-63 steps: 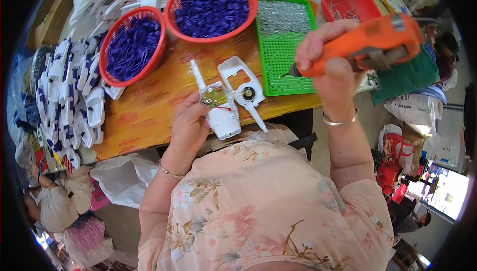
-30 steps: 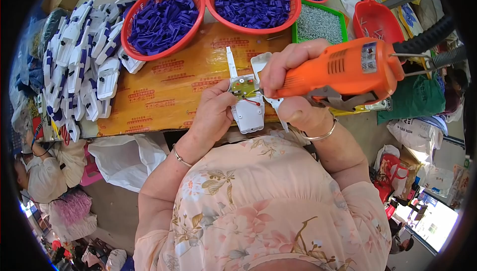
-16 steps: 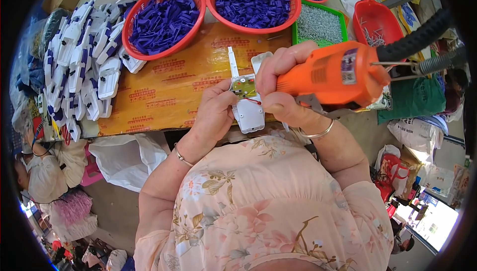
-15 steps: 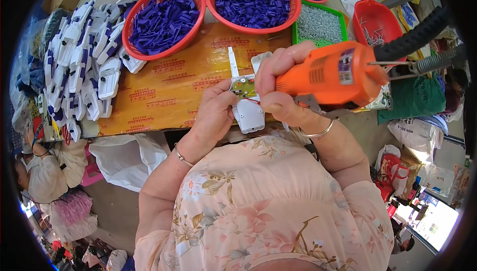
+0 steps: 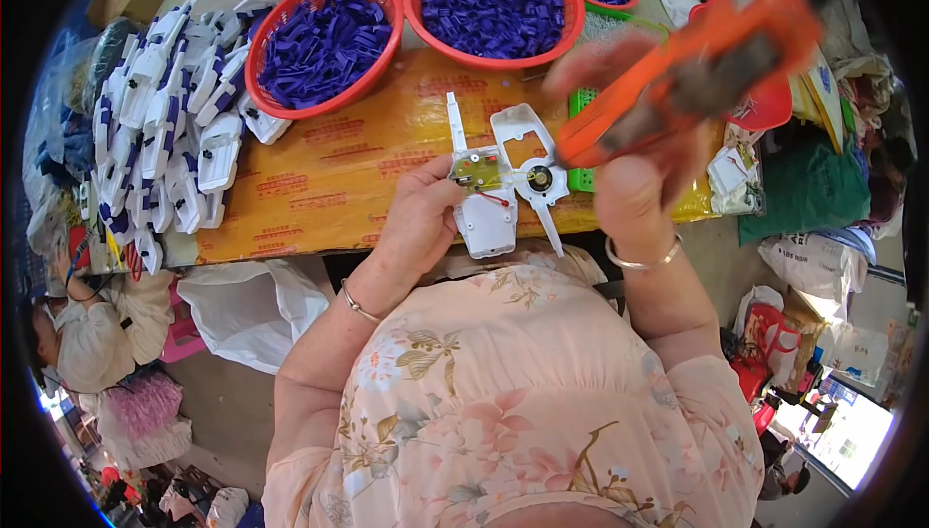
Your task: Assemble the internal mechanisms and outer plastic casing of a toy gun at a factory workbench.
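My left hand grips the left edge of a white plastic housing at the front of the table. A green circuit board with wires sits in this housing. Beside it, joined by thin wires, lies the other white shell, bearing a round black part. My right hand, smeared by motion, is wrapped round an orange power screwdriver. The tool slants, its tip low near the shell's right side and its body up to the right.
Red baskets of purple plastic parts, one on the left and another in the middle, stand at the back. White-and-purple assemblies are heaped at left. A green tray and red scoop are partly hidden behind the screwdriver.
My right hand has swung the screwdriver right and away from the circuit board, its body tilting up. The second shell now shows. My left hand stays on the housing.
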Demonstrator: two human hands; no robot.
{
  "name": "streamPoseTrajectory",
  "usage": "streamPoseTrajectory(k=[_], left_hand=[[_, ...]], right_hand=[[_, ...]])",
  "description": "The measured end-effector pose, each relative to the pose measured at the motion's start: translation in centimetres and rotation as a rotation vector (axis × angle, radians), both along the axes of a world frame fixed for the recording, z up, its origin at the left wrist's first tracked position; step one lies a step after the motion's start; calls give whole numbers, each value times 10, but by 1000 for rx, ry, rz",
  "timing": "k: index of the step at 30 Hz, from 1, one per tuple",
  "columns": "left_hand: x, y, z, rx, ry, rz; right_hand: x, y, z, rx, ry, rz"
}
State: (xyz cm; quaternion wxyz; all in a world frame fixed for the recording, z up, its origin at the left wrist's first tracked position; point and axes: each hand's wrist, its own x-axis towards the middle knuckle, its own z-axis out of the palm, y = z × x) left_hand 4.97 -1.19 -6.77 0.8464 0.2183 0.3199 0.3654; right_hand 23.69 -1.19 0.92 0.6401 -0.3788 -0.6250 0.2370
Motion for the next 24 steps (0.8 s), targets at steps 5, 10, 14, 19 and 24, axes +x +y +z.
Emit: streamPoseTrajectory(k=[5,10,14,19,24], left_hand=[[0,-1,1,12,-11,-14],[3,-3,-3,63,43,4],[3,-4,2,184,189,-28],[4,-4,7,281,286,-52],[3,-5,6,432,382,-124]], right_hand=[[24,-23,17,370,-435,-425],[-8,-6,-31,-57,-518,-21],[-12,-1,-46,-268,-391,162],[-13,3,-45,-319,-427,225],[-14,-2,-54,-463,-218,221]])
